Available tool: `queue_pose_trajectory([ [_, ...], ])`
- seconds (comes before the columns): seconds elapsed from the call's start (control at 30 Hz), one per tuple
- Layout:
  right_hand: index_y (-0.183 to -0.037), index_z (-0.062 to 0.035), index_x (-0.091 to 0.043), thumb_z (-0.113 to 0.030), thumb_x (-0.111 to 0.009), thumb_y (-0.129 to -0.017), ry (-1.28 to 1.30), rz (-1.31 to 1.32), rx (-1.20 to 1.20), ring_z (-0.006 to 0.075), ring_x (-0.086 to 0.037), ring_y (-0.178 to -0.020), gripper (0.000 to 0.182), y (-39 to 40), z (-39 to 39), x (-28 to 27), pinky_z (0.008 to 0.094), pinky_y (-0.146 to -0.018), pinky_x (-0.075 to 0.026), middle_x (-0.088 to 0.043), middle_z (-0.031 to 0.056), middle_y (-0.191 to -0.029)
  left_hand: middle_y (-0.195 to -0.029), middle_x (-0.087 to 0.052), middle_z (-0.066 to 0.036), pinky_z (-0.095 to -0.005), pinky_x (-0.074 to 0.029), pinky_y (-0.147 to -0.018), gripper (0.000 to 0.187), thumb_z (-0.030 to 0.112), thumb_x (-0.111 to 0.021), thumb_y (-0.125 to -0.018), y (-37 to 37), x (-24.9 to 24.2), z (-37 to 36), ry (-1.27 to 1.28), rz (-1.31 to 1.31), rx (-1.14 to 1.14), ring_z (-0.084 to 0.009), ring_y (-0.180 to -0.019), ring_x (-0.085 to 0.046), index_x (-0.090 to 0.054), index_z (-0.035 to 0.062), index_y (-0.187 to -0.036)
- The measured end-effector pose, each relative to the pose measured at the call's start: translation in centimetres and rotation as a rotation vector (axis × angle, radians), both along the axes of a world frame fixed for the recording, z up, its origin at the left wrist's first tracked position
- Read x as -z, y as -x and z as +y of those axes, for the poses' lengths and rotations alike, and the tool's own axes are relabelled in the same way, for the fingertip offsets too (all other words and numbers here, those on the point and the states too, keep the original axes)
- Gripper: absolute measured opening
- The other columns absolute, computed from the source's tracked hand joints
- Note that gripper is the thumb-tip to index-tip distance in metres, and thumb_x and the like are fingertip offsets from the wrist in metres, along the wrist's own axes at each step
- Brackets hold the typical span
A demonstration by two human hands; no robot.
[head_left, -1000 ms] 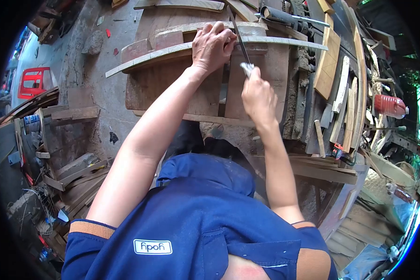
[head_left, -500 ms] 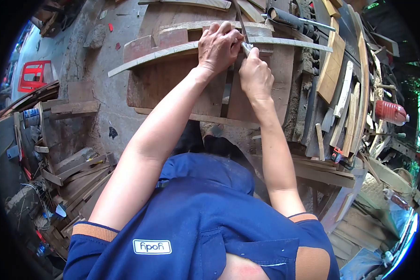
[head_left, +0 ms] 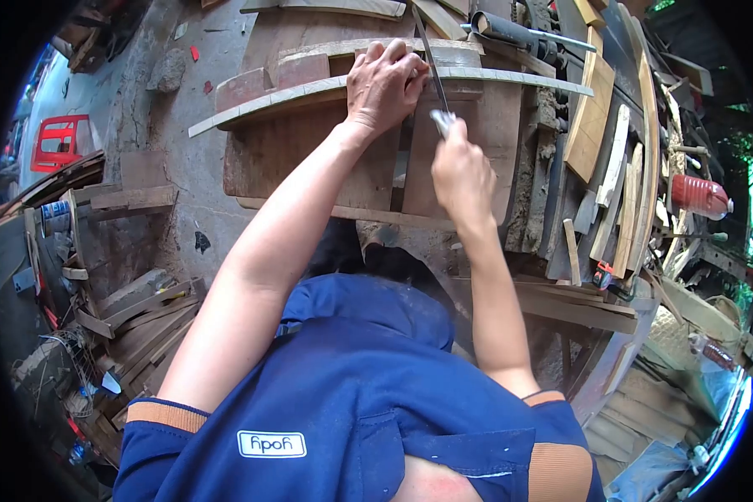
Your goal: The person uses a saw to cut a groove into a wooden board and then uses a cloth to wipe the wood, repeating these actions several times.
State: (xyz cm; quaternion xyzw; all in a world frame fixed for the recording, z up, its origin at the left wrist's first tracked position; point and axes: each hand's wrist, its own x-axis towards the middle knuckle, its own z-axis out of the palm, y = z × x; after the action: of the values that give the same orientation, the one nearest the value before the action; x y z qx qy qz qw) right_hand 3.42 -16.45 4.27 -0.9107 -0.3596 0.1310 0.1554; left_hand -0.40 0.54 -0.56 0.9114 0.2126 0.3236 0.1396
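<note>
My left hand [head_left: 385, 90] is closed over a long pale wooden strip [head_left: 519, 78], pressing it near its middle; short dark lines cross the strip at intervals. In my right hand [head_left: 463, 174] is the light-coloured handle of a saw [head_left: 434, 71] with a narrow dark blade. The blade points away from me and crosses the strip just right of my left fingers. Whether its teeth have cut into the wood cannot be made out. Beneath the strip are wooden blocks [head_left: 303, 70] and a brown wooden bench top [head_left: 309, 159] with a gap running through it.
Wooden boards [head_left: 590, 121] and thin offcuts lie along the right side, beside a dark metal cylinder [head_left: 504, 30]. A plastic bottle of red liquid [head_left: 701, 197] is farther right. Scrap wood [head_left: 151, 326] is piled at the left, near a red plastic chair [head_left: 58, 142].
My right hand has drawn the saw back toward me, showing more blade between strip and handle. My left hand stays on the strip; the whole view has shifted slightly.
</note>
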Motion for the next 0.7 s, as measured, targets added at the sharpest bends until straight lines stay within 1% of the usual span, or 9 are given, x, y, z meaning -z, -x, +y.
queue_pose_trajectory([
  [0.03, -0.108, -0.0010, -0.053, -0.015, -0.043, -0.098, 0.079, 0.007, 0.008, 0.0435, -0.072, -0.084, 0.020, 0.5, -0.9, -0.3, 0.0565, -0.073, -0.057, -0.071, 0.0280, -0.084, -0.093, -0.060, 0.002, -0.0381, -0.048, -0.086, 0.013, 0.028, -0.075, -0.082, -0.1, 0.1, 0.0, -0.003, -0.010, -0.006, -0.0239, -0.096, -0.058, -0.074, 0.0212, -0.093],
  [0.07, -0.108, -0.0010, -0.053, -0.015, -0.043, -0.098, 0.084, 0.015, 0.005, 0.0435, -0.072, -0.084, 0.020, 0.4, -0.5, -0.2, 0.0565, -0.073, -0.057, -0.071, 0.0280, -0.084, -0.093, -0.060, 0.002, -0.0380, -0.048, -0.086, 0.013, 0.029, -0.075, -0.082, 0.0, 0.2, 0.0, -0.006, -0.010, -0.007, -0.0240, -0.096, -0.058, -0.074, 0.0210, -0.093],
  [0.13, -0.107, -0.0010, -0.053, -0.015, -0.044, -0.098, -0.019, -0.021, -0.005, 0.0438, -0.072, -0.083, 0.019, -1.1, 1.4, 0.3, 0.0563, -0.073, -0.057, -0.071, 0.0280, -0.083, -0.093, -0.061, 0.001, -0.0377, -0.049, -0.085, 0.013, 0.028, -0.075, -0.082, -0.1, 0.2, 0.1, -0.013, -0.030, 0.000, -0.0240, -0.096, -0.058, -0.074, 0.0206, -0.092],
  [0.2, -0.104, 0.0002, -0.052, -0.014, -0.044, -0.097, 0.003, -0.083, 0.012, 0.0440, -0.072, -0.083, 0.018, -1.7, 3.8, 1.0, 0.0545, -0.073, -0.058, -0.071, 0.0282, -0.084, -0.093, -0.061, 0.001, -0.0374, -0.049, -0.085, 0.013, 0.027, -0.075, -0.082, -0.2, 0.1, -0.3, 0.015, -0.013, -0.012, -0.0237, -0.096, -0.058, -0.074, 0.0205, -0.093],
  [0.3, -0.103, 0.0000, -0.052, -0.014, -0.044, -0.097, -0.031, -0.069, 0.010, 0.0443, -0.072, -0.083, 0.017, -0.8, 2.0, 0.4, 0.0548, -0.073, -0.058, -0.071, 0.0285, -0.084, -0.093, -0.060, 0.002, -0.0376, -0.049, -0.087, 0.013, 0.027, -0.075, -0.082, 0.0, 0.0, 0.0, -0.010, 0.000, -0.002, -0.0235, -0.097, -0.058, -0.074, 0.0213, -0.093],
  [0.37, -0.103, 0.0001, -0.052, -0.013, -0.044, -0.097, 0.042, -0.003, 0.001, 0.0447, -0.071, -0.083, 0.016, 0.5, -0.6, -0.7, 0.0547, -0.073, -0.058, -0.070, 0.0286, -0.084, -0.093, -0.060, 0.001, -0.0381, -0.049, -0.087, 0.014, 0.027, -0.075, -0.082, -0.1, 0.2, -0.1, -0.004, -0.007, -0.013, -0.0235, -0.097, -0.058, -0.074, 0.0211, -0.094],
  [0.47, -0.103, 0.0003, -0.052, -0.012, -0.044, -0.097, -0.021, -0.044, -0.015, 0.0446, -0.072, -0.083, 0.016, -1.0, 1.2, 0.4, 0.0542, -0.073, -0.058, -0.071, 0.0286, -0.084, -0.094, -0.061, 0.001, -0.0382, -0.048, -0.087, 0.015, 0.029, -0.075, -0.082, -0.2, 0.2, 0.0, -0.009, 0.011, -0.020, -0.0237, -0.098, -0.059, -0.074, 0.0204, -0.094],
  [0.57, -0.103, 0.0006, -0.052, -0.012, -0.045, -0.096, -0.008, -0.074, 0.007, 0.0446, -0.072, -0.083, 0.016, -1.4, 3.3, 0.9, 0.0540, -0.073, -0.058, -0.071, 0.0286, -0.085, -0.095, -0.061, 0.001, -0.0385, -0.048, -0.088, 0.015, 0.030, -0.075, -0.083, -0.1, -0.2, -0.1, 0.003, 0.028, -0.024, -0.0236, -0.099, -0.059, -0.074, 0.0200, -0.094],
  [0.7, -0.105, 0.0005, -0.052, -0.012, -0.045, -0.097, 0.022, -0.037, 0.009, 0.0449, -0.072, -0.084, 0.017, 0.2, 0.5, -0.3, 0.0548, -0.074, -0.058, -0.071, 0.0285, -0.085, -0.095, -0.060, 0.001, -0.0386, -0.048, -0.089, 0.014, 0.029, -0.075, -0.083, -0.2, 0.0, 0.0, 0.021, 0.045, -0.023, -0.0242, -0.100, -0.059, -0.073, 0.0202, -0.094],
])
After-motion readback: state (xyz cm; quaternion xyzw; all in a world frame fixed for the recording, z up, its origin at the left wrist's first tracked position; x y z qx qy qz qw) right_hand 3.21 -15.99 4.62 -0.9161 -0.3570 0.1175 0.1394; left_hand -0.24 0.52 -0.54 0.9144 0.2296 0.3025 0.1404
